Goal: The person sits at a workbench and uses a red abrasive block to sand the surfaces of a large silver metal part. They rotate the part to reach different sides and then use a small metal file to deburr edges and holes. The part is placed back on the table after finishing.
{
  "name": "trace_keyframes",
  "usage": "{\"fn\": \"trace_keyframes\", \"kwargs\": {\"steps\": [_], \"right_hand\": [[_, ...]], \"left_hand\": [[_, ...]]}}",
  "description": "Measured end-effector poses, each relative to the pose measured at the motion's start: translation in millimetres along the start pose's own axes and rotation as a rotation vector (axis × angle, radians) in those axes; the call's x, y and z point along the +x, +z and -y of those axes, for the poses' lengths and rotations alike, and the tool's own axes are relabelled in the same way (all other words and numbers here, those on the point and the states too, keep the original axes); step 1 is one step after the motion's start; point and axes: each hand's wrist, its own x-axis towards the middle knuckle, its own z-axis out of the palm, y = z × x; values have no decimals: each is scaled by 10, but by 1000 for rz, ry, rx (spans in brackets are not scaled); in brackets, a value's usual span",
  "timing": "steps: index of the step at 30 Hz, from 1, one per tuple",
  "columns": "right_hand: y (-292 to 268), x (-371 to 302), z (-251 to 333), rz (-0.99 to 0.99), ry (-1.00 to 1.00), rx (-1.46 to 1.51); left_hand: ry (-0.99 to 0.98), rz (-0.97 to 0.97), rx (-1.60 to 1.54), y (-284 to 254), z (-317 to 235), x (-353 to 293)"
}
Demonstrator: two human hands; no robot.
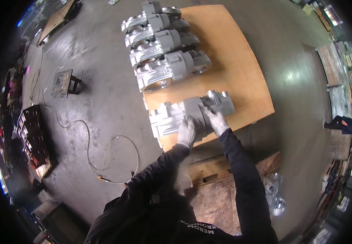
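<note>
A silver-grey cast metal housing [172,119] with a thick darker cylindrical middle lies across the near end of a plywood board [241,69]. My left hand [187,131], in a pale knit glove, grips the near side of that cylindrical middle with its fingers close together. To its right, my right hand [216,120], gloved alike, holds the same middle section near its right edge, fingers reaching over the top. The palms hide part of the near side. Beyond stands a row of several similar housings [180,64], packed close along the board's left side.
A hose [88,140] loops over the concrete floor at left. Past it are a small dark stand [63,84] and a crate of dark parts [31,140]. Wooden pallets [210,199] lie by my body, with plastic-wrapped items [276,195] at right. Another person [342,125] is far right.
</note>
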Motion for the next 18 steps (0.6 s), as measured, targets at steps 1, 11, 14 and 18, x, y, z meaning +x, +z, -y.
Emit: {"fn": "trace_keyframes", "kwargs": {"steps": [1, 11, 14, 18], "right_hand": [[-58, 274, -68, 42, -15, -125], [422, 1202, 584, -58, 63, -294], [512, 1313, 601, -16, 94, -319], [313, 1215, 296, -214, 10, -449]], "left_hand": [[90, -21, 72, 48, 240, 188], [-177, -147, 258, -22, 161, 1450], [-38, -126, 303, -29, 879, 1634], [114, 79, 541, -107, 939, 1573]]}}
